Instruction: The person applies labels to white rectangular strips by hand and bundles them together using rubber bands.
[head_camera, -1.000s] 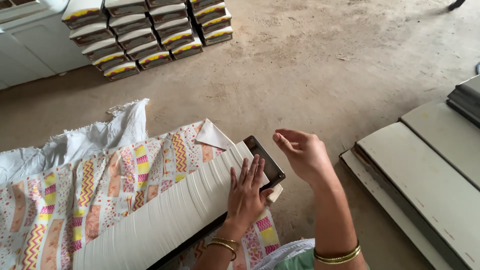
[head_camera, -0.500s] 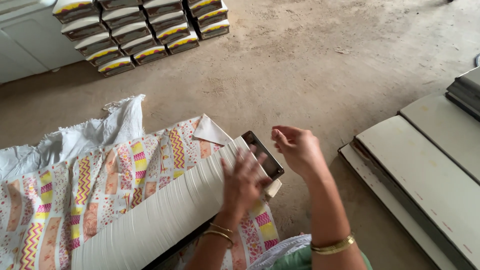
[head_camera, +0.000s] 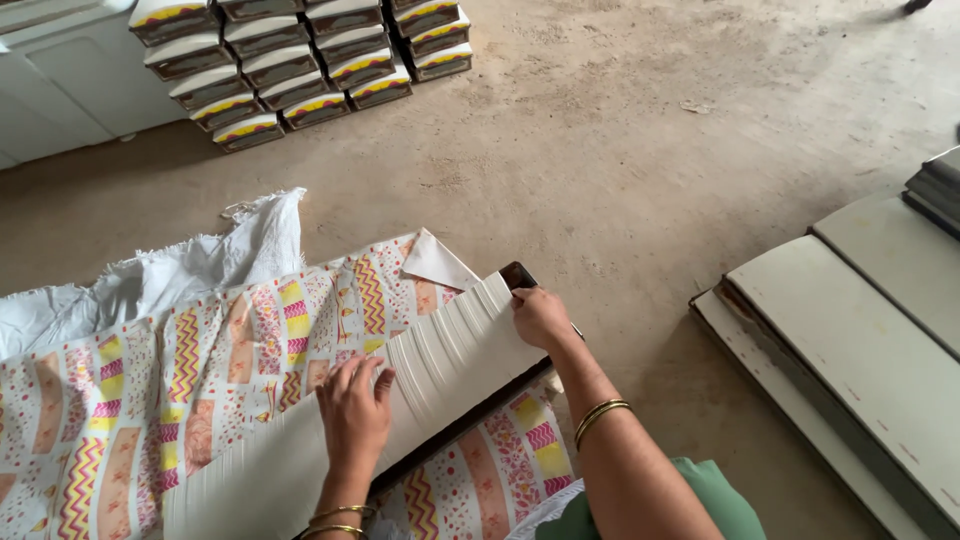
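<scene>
A long fanned row of white flat sheets (head_camera: 440, 355) lies across a patterned mat (head_camera: 200, 370) on the floor. My left hand (head_camera: 352, 410) rests flat on the middle of the row, fingers spread. My right hand (head_camera: 540, 315) presses against the right end of the row, fingers curled on the end sheets. A dark brown board (head_camera: 518, 275) peeks out just behind my right hand. Both wrists wear gold bangles.
Stacks of boxes with white, yellow and dark sides (head_camera: 300, 55) stand at the far left on the concrete floor (head_camera: 640, 150). A white sack (head_camera: 200, 265) lies bunched behind the mat. Large pale boards (head_camera: 850, 340) lie flat at the right.
My left hand slid left along the row from its right end to the middle. My right hand came down from the air onto the right end, covering most of the dark board.
</scene>
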